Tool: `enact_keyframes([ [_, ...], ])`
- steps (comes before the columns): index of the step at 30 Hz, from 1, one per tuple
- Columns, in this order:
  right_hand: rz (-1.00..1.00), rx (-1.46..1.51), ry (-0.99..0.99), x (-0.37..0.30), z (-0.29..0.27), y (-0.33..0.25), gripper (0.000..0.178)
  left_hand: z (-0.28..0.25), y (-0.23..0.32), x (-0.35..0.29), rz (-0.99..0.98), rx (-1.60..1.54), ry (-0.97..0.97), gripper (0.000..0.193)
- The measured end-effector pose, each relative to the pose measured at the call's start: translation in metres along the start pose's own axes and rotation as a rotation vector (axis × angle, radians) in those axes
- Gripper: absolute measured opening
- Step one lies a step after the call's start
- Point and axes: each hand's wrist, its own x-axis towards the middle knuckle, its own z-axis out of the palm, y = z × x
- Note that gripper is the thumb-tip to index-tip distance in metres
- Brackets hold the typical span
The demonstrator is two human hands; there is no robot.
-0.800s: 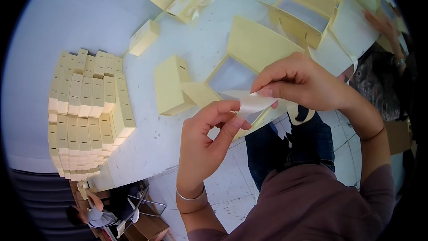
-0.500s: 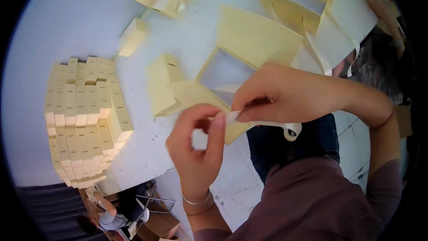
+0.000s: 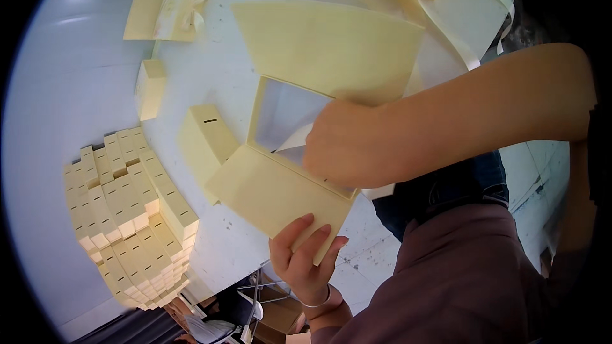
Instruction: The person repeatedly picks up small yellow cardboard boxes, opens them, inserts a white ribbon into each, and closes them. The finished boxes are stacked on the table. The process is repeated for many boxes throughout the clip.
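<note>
Plainly, in the head view, an open cream box (image 3: 290, 107) with a pale lining stood near the edge of the white surface (image 3: 223, 242), in front of the person. Its broad lid (image 3: 331, 44) was spread back on the far side, and its front flap (image 3: 274, 188) was folded out toward the person. The left hand (image 3: 305, 261) had several fingertips on the near end of that flap; its thumb was out of sight, so I could not tell whether the grip was clenched on the card or only resting against it. The right hand (image 3: 350, 143) reached across the box opening, back of the hand uppermost. A white ribbon (image 3: 294, 141) ran from the box's front edge to beneath that hand, whose fingers were hidden, so I could not tell whether its grip had closed on the ribbon.

Just left of the open box lay a cream carton (image 3: 204, 137) with a dark slot. Farther left rose a stack of cream boxes (image 3: 134, 216), and beyond it stood a small box (image 3: 152, 89). Near the upper left lay an opened box with a ribbon bow (image 3: 145, 9).
</note>
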Motion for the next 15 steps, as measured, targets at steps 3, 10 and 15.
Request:
enact_keyframes([
  [3,0.028,0.037,-0.078,0.004,-0.003,0.003,0.002,0.003,-0.001,-0.001,0.035,-0.015,0.054,0.037],
  [10,0.009,0.2,-0.004,0.004,0.001,0.003,0.002,0.039,-0.043,-0.018,-0.061,-0.298,0.609,0.045],
  [15,0.027,0.297,-0.005,0.018,0.01,-0.002,0.002,0.063,-0.049,-0.03,-0.239,-0.087,0.133,0.036],
])
